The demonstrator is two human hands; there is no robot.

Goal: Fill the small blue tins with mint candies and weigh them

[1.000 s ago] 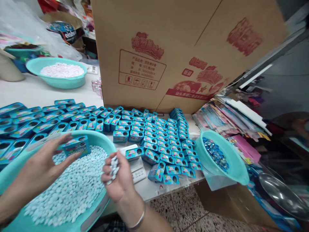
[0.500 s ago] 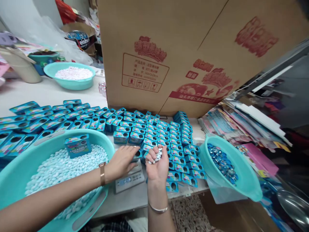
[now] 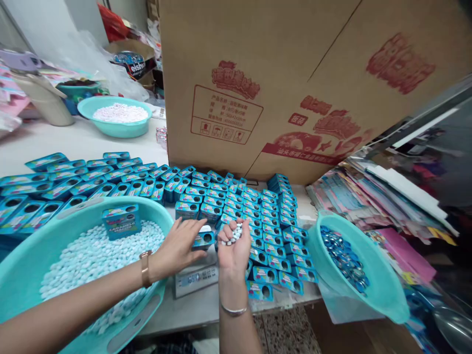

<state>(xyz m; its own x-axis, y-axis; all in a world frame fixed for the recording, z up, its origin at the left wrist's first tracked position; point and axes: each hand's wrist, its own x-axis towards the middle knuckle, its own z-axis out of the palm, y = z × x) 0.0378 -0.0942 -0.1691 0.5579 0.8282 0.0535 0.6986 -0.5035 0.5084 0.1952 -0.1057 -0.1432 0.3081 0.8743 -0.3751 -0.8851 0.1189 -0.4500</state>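
Observation:
My left hand [image 3: 179,247] is stretched out with fingers apart, over the edge of the large turquoise basin [image 3: 167,211]. Just past its fingertips a blue candy tin [image 3: 204,240] stands on a small digital scale [image 3: 197,282]; whether they touch is unclear. Palm up, my right hand [image 3: 236,255] curls around a handful of small white candies [image 3: 233,235], close to the right side of that tin. Loose pale candies [image 3: 84,260] fill much of the basin, and another blue tin [image 3: 121,222] rests upright on them.
Rows of blue tins [image 3: 271,230] with round top holes cover the table. A large cardboard box [image 3: 236,54] stands behind them. At right a turquoise bowl [image 3: 383,280] holds shiny blue pieces; farther left another bowl [image 3: 121,129] holds pale candies. Stacked printed sheets [image 3: 368,196] lie right.
My left hand has drawn slightly left, leaving more of the tin on the scale visible. My right hand, still holding candies, has shifted a little left. The camera view has moved slightly.

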